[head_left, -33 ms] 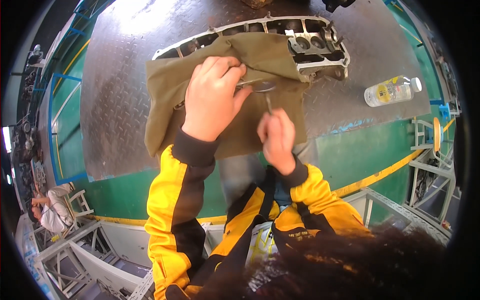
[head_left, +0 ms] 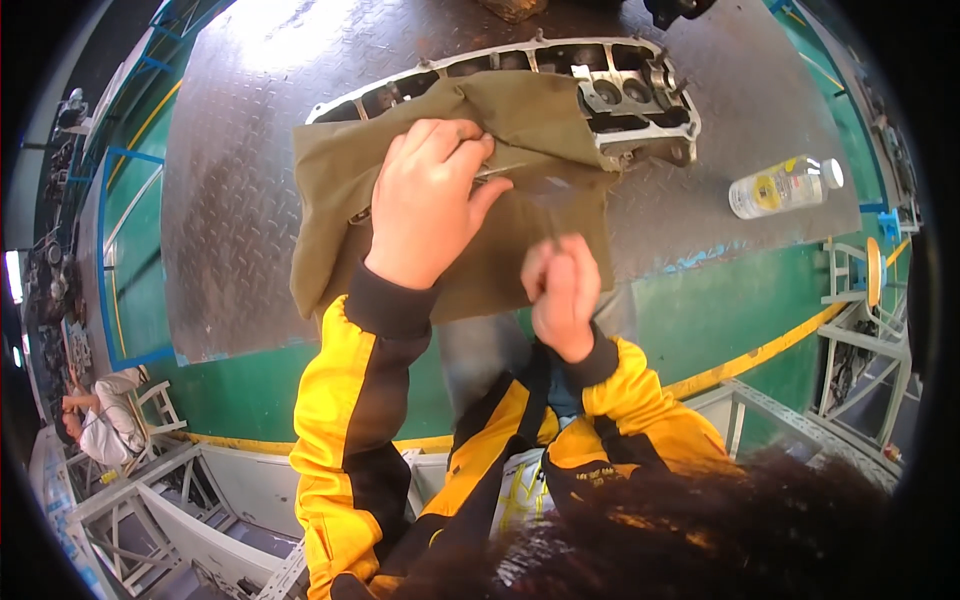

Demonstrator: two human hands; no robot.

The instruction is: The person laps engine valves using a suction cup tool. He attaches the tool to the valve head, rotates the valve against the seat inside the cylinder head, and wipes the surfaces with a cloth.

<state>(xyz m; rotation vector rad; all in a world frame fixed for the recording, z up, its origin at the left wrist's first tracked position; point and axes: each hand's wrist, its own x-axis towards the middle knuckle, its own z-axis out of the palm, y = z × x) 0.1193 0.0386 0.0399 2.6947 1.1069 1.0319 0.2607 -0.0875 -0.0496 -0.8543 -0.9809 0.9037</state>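
Note:
An olive-green cloth [head_left: 530, 110] drapes over the front of a metal engine cylinder head [head_left: 655, 130] and hangs past the table edge. Over the cloth, my left hand [head_left: 428, 195] has its fingers curled on a thin metal rod [head_left: 505, 169], whose end shows between thumb and forefinger. Most of the rod is hidden under the palm. My right hand [head_left: 562, 290] is closed round the handle of a thin tool [head_left: 553, 188] with an oval, disc-like head. That head is smeared by motion, close to the rod's end, and I cannot tell whether they touch.
A clear plastic bottle [head_left: 783, 187] lies on its side on the dark tread-plate table [head_left: 240, 200], to the right. At the far edge sits a brown lump [head_left: 515, 8]. Metal frames [head_left: 180, 520] stand lower left, near a seated person [head_left: 105, 420].
My right hand has shifted slightly to the right and nearer to me, and the tool's head has moved right, away from my left thumb. My left hand stays almost in place.

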